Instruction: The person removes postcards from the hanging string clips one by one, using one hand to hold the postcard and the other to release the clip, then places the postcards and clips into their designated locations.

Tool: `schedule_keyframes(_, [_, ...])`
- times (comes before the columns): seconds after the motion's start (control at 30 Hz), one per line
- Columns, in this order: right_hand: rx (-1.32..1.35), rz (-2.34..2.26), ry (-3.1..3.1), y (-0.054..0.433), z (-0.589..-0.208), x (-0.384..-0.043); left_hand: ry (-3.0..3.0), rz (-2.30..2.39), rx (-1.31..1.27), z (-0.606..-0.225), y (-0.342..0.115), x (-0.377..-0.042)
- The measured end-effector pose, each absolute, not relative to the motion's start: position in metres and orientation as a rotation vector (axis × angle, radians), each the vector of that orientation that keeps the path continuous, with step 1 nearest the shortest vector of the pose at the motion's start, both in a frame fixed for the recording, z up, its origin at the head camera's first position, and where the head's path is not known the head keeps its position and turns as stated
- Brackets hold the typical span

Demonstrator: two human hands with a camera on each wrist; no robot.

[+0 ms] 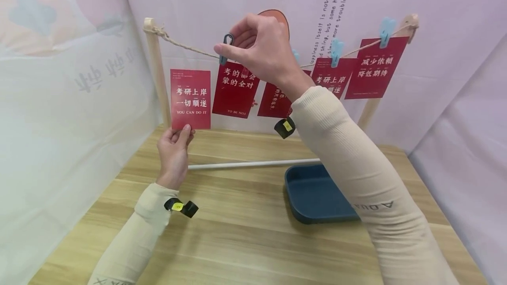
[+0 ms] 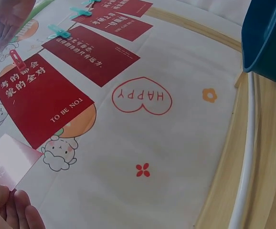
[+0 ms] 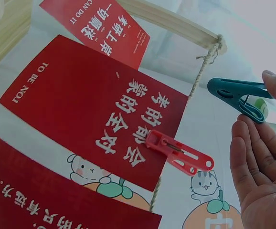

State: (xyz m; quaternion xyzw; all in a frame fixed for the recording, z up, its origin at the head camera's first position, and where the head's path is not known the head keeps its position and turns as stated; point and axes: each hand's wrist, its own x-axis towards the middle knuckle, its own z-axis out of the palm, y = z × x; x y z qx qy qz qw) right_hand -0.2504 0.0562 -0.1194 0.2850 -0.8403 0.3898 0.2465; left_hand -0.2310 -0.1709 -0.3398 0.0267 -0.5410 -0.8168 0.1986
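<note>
Low down on its bottom edge, a red card (image 1: 190, 100) with white lettering is pinched by my left hand (image 1: 173, 155). It stands upright below the left stretch of the twine (image 1: 186, 47). My right hand (image 1: 266, 45) pinches a dark teal clothespin (image 3: 236, 95) by its handles, its nose toward the twine. In the right wrist view a small gap shows between nose and twine. Beside it hangs a second red card (image 3: 90, 109), fixed to the twine by a red clothespin (image 3: 178, 151). The right hand hides part of that card in the head view.
More red cards (image 1: 376, 69) hang rightward from light blue clothespins (image 1: 385, 34). Wooden posts (image 1: 157, 74) hold the twine at both ends. A white rod (image 1: 253, 164) lies across the wooden table (image 1: 237, 241), near a dark blue tray (image 1: 297, 214) partly behind the right forearm.
</note>
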Motion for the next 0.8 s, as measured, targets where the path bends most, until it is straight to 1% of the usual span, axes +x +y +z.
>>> schedule_keyframes(0.57, [0.754, 1.077, -2.355, 0.078, -0.142, -0.246, -1.563, -2.32, 0.1, -0.356, -0.176, -0.225])
schedule_keyframes(0.8, [0.739, 1.062, -2.364, 0.089, -0.154, -0.246, -1.595, -2.327, 0.154, -0.362, -0.179, -0.223])
